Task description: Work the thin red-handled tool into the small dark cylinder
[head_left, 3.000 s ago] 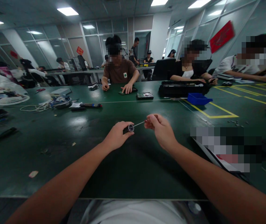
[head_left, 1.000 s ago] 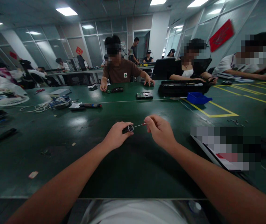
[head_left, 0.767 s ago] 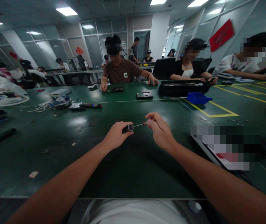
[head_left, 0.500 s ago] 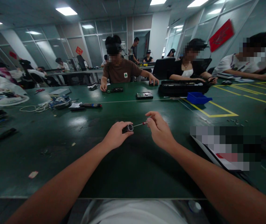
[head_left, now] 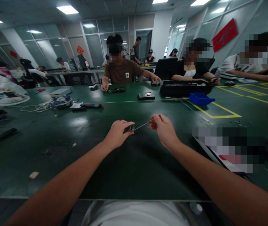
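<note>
A small dark cylinder with a silvery ring at its end (head_left: 131,127) is held between the thumb and fingers of my left hand (head_left: 118,135), above the green table (head_left: 129,175). My right hand (head_left: 164,130) is closed around the handle of a thin screwdriver (head_left: 141,126). The metal shaft slants down to the left, and its tip is at the rim of the cylinder's open end. Whether the tip touches the cylinder cannot be made out. The fingers of my right hand hide most of the handle.
Across the table a person in a brown shirt (head_left: 124,70) works near a green circuit board (head_left: 146,96). A blue tray (head_left: 201,99) and a black case (head_left: 185,88) lie to the right. Farther left are a black-handled tool (head_left: 91,105) and bundled cables (head_left: 60,103).
The fingers of my right hand have curled closer round the screwdriver handle, and the shaft now slants more steeply. The cylinder in my left hand has turned slightly.
</note>
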Motion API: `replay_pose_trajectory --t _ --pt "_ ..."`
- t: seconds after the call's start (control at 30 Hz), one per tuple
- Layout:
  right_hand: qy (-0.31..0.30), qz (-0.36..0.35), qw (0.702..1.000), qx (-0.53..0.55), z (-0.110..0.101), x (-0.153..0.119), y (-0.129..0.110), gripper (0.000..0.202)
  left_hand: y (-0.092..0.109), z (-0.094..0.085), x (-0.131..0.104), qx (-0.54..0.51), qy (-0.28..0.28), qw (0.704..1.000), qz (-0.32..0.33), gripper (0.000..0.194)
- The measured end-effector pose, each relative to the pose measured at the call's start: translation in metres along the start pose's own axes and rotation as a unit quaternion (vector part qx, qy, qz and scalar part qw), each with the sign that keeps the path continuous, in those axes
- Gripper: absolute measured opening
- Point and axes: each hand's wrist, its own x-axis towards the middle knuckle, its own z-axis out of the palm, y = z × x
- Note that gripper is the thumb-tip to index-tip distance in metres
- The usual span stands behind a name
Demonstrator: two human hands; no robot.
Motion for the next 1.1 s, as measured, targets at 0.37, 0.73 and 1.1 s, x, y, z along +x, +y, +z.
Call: replay_pose_trajectory --t 0.37,0.73,1.1 --pt "-0.033 -0.096 0.992 -0.079 0.004 -0.013 -0.01 0.028 0.007 -0.002 -0.001 -0.011 0.005 1.0 -0.007 0.039" --pt "-0.043 -0.083 0.993 -0.066 0.004 -0.013 -0.008 0.026 0.003 0.001 -0.001 -0.027 0.024 0.999 -0.011 0.04" --pt "-0.041 -0.083 0.993 -0.066 0.005 -0.013 -0.007 0.027 0.005 0.002 0.0 -0.046 0.038 0.998 -0.028 0.038"
